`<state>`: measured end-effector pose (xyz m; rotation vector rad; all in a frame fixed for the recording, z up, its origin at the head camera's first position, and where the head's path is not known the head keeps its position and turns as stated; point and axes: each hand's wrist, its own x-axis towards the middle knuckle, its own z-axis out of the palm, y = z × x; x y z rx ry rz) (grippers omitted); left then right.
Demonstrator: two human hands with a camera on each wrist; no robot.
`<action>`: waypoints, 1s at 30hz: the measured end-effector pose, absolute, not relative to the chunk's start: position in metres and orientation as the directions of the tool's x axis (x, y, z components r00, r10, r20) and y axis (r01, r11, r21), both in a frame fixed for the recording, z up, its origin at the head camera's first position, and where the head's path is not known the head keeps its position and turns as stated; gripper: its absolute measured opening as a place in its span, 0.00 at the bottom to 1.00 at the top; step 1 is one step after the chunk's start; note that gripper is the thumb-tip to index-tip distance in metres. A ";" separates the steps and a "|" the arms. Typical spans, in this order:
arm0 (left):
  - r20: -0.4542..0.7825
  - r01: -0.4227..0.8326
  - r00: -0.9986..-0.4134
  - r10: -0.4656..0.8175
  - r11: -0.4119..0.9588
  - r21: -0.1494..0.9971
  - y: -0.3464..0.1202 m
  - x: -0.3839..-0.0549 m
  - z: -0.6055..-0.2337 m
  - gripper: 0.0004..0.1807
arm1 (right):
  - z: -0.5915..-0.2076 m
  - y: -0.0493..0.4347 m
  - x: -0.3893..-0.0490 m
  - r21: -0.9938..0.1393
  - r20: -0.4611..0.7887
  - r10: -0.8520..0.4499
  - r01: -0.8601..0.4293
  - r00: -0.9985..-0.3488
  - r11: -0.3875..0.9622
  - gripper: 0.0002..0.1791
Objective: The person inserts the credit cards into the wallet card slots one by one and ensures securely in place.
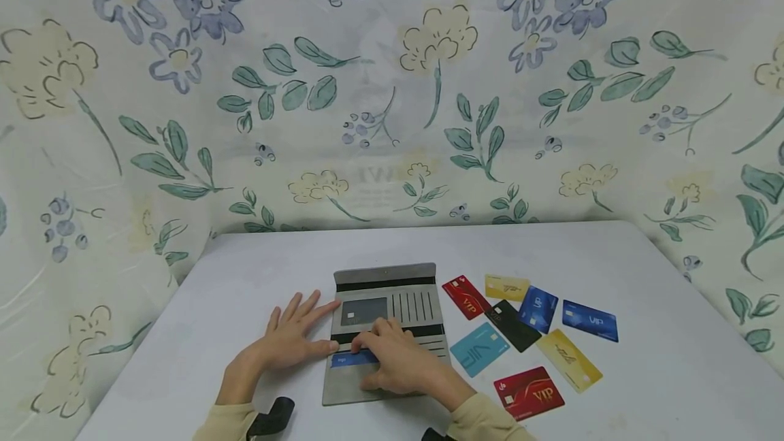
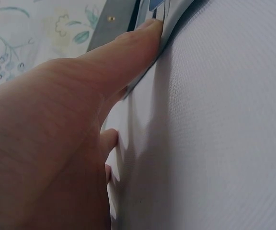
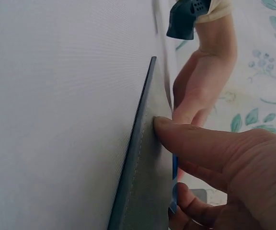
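A grey bifold wallet (image 1: 343, 390) lies unfolded on the table, with slots, black bands and a clear window. A blue card (image 1: 352, 358) sits partly in a slot of its near half. My left hand (image 1: 288, 340) rests spread at the wallet's left edge, thumb and index fingertip touching it. Over the near half, my right hand (image 1: 398, 363) has bent fingers at the blue card. In the right wrist view its thumb (image 3: 190, 141) presses the wallet's grey face, and the other fingers meet the blue card's edge (image 3: 174, 184). The hand hides the card's right part.
Right of the wallet several loose cards lie spread out: red (image 1: 467, 297), yellow (image 1: 507, 287), black (image 1: 513, 327), blue (image 1: 539, 309), light blue (image 1: 480, 349) and another red one (image 1: 529, 393) nearest me. A flowered cloth (image 1: 380, 87) hangs behind the white table (image 1: 257, 257).
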<state>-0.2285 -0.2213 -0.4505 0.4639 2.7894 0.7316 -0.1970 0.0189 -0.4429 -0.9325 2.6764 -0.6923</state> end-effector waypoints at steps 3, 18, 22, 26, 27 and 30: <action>-0.132 0.243 -0.926 0.353 0.827 0.507 -0.222 -0.228 -0.452 0.43 | -0.443 0.020 -0.198 -0.526 -0.051 -0.632 -0.517 -0.773 0.675 0.20; -0.134 0.239 -0.928 0.348 0.832 0.501 -0.220 -0.229 -0.450 0.42 | -0.443 0.011 -0.217 -0.610 0.008 -0.589 -0.471 -0.808 0.637 0.03; -0.149 0.230 -0.928 0.341 0.840 0.492 -0.220 -0.229 -0.449 0.42 | -0.438 0.010 -0.226 -0.648 -0.043 -0.552 -0.397 -0.832 0.650 0.03; -0.160 0.228 -0.925 0.344 0.840 0.492 -0.222 -0.229 -0.449 0.42 | -0.436 0.009 -0.235 -0.700 -0.034 -0.504 -0.339 -0.863 0.628 0.02; -0.161 0.229 -0.924 0.347 0.838 0.495 -0.222 -0.228 -0.449 0.42 | -0.436 0.009 -0.237 -0.709 -0.023 -0.493 -0.333 -0.870 0.622 0.03; -0.164 0.233 -0.920 0.357 0.832 0.504 -0.224 -0.228 -0.448 0.42 | -0.436 0.008 -0.242 -0.716 0.016 -0.471 -0.339 -0.882 0.610 0.02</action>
